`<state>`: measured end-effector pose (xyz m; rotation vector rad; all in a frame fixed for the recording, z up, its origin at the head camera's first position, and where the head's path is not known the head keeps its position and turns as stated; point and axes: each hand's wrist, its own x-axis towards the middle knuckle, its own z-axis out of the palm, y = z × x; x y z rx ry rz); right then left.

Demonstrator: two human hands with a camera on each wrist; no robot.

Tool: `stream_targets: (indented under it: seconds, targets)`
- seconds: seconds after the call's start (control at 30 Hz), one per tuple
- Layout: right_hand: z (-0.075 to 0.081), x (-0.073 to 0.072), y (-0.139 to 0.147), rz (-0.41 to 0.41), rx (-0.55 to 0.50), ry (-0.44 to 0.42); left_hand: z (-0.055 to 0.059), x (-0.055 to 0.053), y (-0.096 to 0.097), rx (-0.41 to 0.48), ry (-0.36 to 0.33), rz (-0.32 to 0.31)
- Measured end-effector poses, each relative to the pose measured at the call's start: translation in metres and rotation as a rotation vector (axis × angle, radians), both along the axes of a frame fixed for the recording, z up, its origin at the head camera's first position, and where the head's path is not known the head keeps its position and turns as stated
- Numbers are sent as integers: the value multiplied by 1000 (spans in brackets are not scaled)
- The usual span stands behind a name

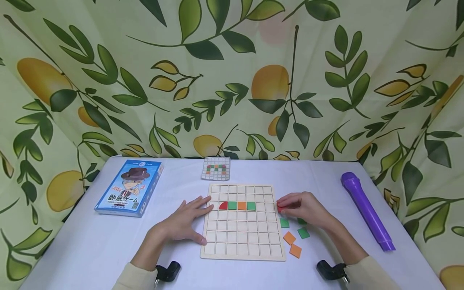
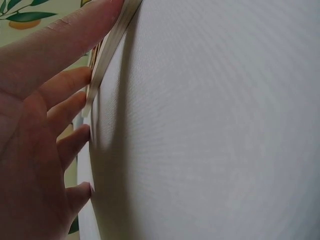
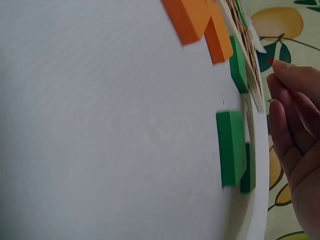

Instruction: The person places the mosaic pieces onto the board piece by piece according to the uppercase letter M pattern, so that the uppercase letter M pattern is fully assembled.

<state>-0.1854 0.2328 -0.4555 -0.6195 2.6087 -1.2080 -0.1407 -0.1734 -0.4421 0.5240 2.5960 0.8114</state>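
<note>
The grid board (image 1: 242, 254) looks like pale, matt wood; the small tiles (image 1: 295, 251) look smooth. The purple tube (image 1: 367, 213) seems to be glossy plastic, and the box (image 1: 125, 208) is of shiny card. The curtain (image 1: 224, 72) is matt cloth with folds.

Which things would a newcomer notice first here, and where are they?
Probably the row of red, green and orange pieces on the pale wooden grid board near the middle of the white table. Then the long purple cylinder at the right and the blue rectangular box at the left.
</note>
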Motion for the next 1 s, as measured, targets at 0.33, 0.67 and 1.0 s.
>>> stream_targets:
  seconds: [0.33,0.67,1.0]
  targets:
    - [0,-7,-27,34,-15,14,1,1,1,0,-4,9]
    - [-5,-7,-44,26,-9,-28,-1,1,1,-8,-3,10]
    - [-5,-8,-58,-9,21,7,1,0,0,2,-4,-5]
